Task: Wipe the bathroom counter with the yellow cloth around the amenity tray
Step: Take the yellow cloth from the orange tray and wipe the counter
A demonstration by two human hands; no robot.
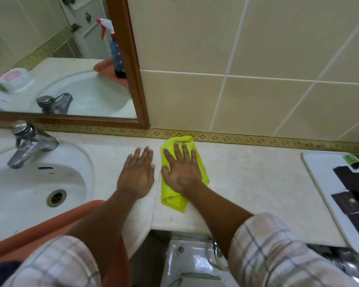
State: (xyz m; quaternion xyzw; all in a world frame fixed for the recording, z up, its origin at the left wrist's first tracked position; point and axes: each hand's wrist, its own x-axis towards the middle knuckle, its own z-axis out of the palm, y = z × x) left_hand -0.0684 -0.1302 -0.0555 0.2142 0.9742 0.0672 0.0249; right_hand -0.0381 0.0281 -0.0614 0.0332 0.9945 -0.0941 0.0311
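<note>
Right hand [181, 172] lies flat, palm down, fingers spread, pressing the yellow cloth [182, 177] onto the counter [257, 183]; not gripping it, just pinning it. Left hand [138, 172] also flat and open, fingers together-ish, palm on bare counter just beside the cloth, not touching it as far as I can tell.

Tray [319, 183]: white, rounded corner, at the far right end of the counter, well apart from the cloth and partly cut off by the frame edge. It holds several dark flat packets [348, 201] and one small green item [351, 159] near its back corner (contents too blurred to identify).

Sink [33, 183]: white basin at left, metal drain in the bottom, chrome tap [29, 141] at its back rim. Nothing visible in the basin.

Cloth: bright yellow-green, folded into a rough oblong, creased, running from the patterned tile border at the wall back toward the counter's front edge. Far end is bunched against the border; near end shows a folded flap past the wrist.
</note>
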